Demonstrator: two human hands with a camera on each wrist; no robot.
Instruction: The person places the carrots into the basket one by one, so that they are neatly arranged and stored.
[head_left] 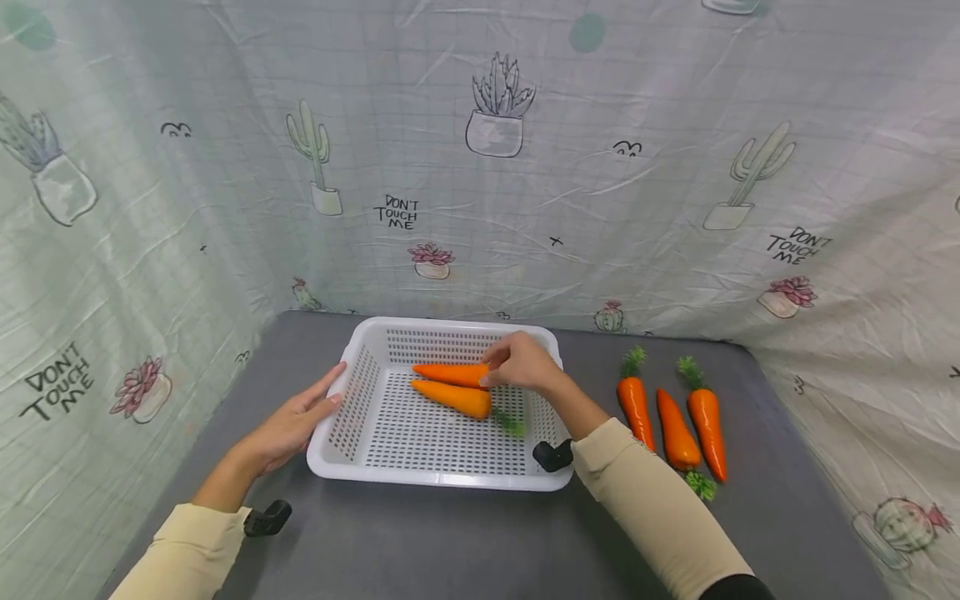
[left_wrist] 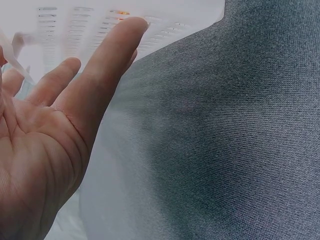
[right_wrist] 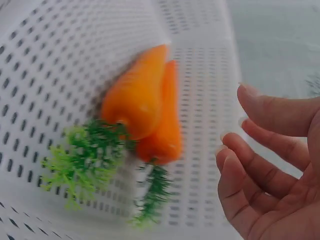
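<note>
A white perforated plastic basket (head_left: 442, 479) stands on the grey table. Two orange carrots, a nearer one (head_left: 457, 400) and a farther one (head_left: 448, 374), lie side by side in it, tips to the left. Green tops (right_wrist: 90, 160) show on both in the right wrist view. My left hand (head_left: 281, 429) touches the basket's left side with extended fingers; its thumb (left_wrist: 112, 55) lies along the outer wall. Over the basket's right part, my right hand (head_left: 521, 362) is beside the carrots' thick ends. In the right wrist view its loosely bent fingers (right_wrist: 232, 185) hold nothing.
Right of the basket lie three more carrots: a left one (head_left: 635, 408), a middle one (head_left: 677, 429) with its top toward me, and a right one (head_left: 708, 429). A cactus-print cloth (head_left: 555, 200) hangs behind the table (head_left: 420, 542) and along both sides.
</note>
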